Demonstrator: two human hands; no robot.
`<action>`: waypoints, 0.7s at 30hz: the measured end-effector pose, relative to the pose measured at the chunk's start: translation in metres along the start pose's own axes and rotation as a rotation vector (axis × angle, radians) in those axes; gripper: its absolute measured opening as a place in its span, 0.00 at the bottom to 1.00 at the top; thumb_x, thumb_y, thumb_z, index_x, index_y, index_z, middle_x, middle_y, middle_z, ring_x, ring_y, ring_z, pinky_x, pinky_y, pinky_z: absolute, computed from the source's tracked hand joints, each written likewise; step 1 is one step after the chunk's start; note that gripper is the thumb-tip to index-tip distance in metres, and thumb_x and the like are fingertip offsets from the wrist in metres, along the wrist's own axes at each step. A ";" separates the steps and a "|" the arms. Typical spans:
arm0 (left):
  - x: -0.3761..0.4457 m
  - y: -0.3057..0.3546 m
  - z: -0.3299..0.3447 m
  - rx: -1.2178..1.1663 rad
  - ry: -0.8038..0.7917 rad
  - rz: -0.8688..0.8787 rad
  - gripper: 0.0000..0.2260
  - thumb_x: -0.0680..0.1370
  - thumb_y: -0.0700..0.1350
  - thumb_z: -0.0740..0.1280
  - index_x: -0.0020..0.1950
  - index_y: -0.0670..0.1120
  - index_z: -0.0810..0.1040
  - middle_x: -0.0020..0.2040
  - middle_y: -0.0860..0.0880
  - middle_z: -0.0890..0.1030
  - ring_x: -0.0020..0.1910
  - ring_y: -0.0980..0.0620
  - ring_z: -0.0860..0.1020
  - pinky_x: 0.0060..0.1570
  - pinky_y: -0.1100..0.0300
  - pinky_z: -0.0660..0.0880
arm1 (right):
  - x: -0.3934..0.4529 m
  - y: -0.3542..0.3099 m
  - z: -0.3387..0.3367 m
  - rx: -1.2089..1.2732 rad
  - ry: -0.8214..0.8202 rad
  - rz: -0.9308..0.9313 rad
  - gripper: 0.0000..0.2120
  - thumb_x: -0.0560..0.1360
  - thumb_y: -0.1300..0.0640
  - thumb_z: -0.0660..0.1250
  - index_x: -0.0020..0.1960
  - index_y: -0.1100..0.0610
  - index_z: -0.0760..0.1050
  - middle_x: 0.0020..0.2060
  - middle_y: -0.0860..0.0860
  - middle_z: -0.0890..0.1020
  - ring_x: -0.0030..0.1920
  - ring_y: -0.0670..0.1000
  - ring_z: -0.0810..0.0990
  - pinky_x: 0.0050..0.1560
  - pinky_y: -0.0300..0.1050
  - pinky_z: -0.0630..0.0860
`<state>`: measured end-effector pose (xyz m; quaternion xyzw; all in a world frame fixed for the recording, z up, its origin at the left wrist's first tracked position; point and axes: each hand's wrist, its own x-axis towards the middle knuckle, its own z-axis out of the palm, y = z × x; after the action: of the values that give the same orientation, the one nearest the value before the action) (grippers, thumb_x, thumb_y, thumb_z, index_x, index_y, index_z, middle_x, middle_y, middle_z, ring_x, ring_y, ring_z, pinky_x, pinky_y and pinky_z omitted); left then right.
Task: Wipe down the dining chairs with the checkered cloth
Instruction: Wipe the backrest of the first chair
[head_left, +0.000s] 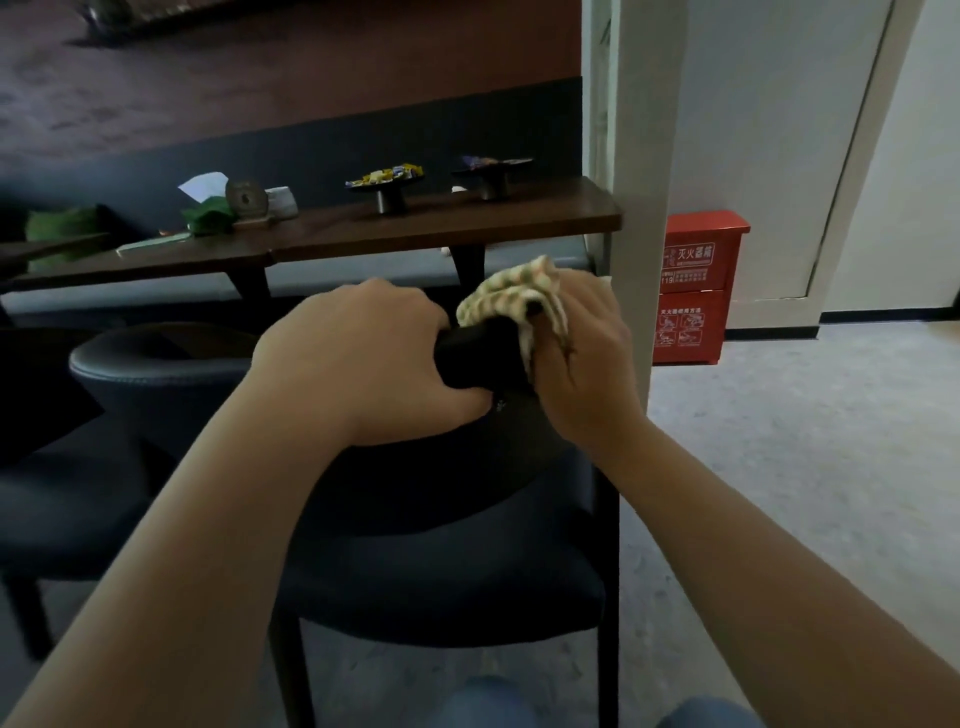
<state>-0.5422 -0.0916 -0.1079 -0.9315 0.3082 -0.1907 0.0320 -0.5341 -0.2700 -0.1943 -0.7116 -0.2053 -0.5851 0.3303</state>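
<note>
Head view. The left hand (363, 358) is gripping the top rail of the near dining chair (441, 571), fingers curled over the far side of the rail, thumb side toward the camera. The right hand (582, 358) is clutching the checkered cloth (511, 299), bunched up, and pressing it against the same rail just beside the left hand. The cloth is sitting on top of and over the rail's right end, spilling out above the right hand's fingers, with one fold hanging down between the fingers and the rail. A second chair (156, 374) is standing to the left, tucked near the wooden table (415, 228). A red fire-extinguisher box (696, 286) is standing against the pillar behind.
</note>
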 end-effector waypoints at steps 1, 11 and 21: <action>-0.001 0.001 0.001 0.021 0.023 0.000 0.25 0.62 0.75 0.58 0.38 0.55 0.77 0.30 0.56 0.76 0.30 0.59 0.74 0.26 0.63 0.64 | -0.005 0.000 0.004 0.010 0.071 0.021 0.16 0.79 0.58 0.57 0.48 0.68 0.79 0.45 0.59 0.81 0.48 0.58 0.78 0.49 0.61 0.74; -0.006 -0.002 -0.001 0.038 0.029 0.072 0.26 0.63 0.73 0.55 0.43 0.54 0.76 0.35 0.56 0.76 0.36 0.56 0.75 0.30 0.61 0.66 | 0.001 -0.028 0.000 -0.051 0.005 0.046 0.16 0.78 0.56 0.57 0.40 0.66 0.77 0.37 0.54 0.78 0.39 0.54 0.75 0.41 0.58 0.72; -0.040 -0.095 -0.014 -0.588 -0.121 -0.161 0.34 0.60 0.84 0.51 0.46 0.66 0.83 0.42 0.45 0.85 0.44 0.44 0.83 0.51 0.41 0.78 | 0.042 -0.008 -0.030 -0.024 -0.541 0.086 0.21 0.76 0.45 0.58 0.41 0.62 0.77 0.33 0.53 0.78 0.33 0.51 0.75 0.37 0.52 0.72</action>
<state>-0.5235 0.0093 -0.0910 -0.9319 0.2728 -0.0393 -0.2357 -0.5511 -0.2897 -0.1487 -0.8540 -0.2488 -0.3614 0.2794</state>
